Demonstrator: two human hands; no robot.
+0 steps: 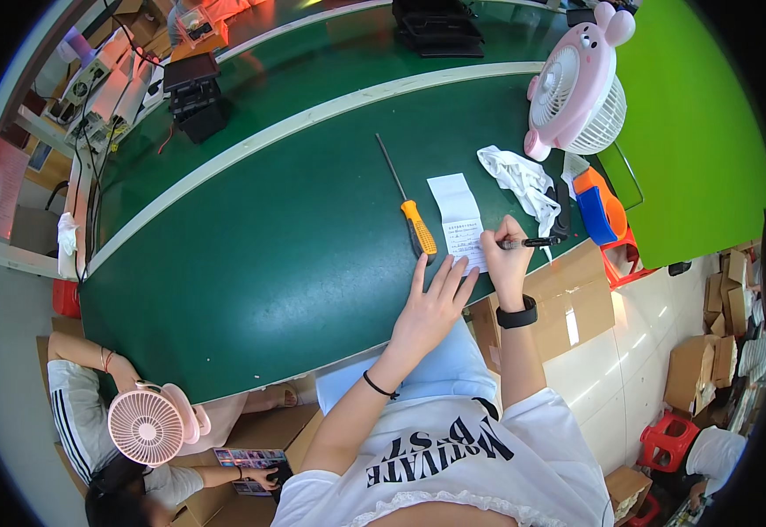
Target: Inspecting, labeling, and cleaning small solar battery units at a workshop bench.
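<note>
A small white printed paper slip with a fold across it lies on the green tabletop, near the front edge. My left hand rests flat with its fingers spread, the fingertips on the slip's lower end. In my right hand a black pen is gripped, its back end pointing right. That hand sits on the slip's lower right side, and the fingers hide the pen's tip. Left of the slip lies a screwdriver with a yellow and black handle, its long shaft pointing away from me.
Right of the slip are a crumpled white cloth, an orange and blue object and a pink animal-shaped fan. Black trays stand farther back. At lower left, a person sits by a pink clip fan. Cardboard stands beside the table.
</note>
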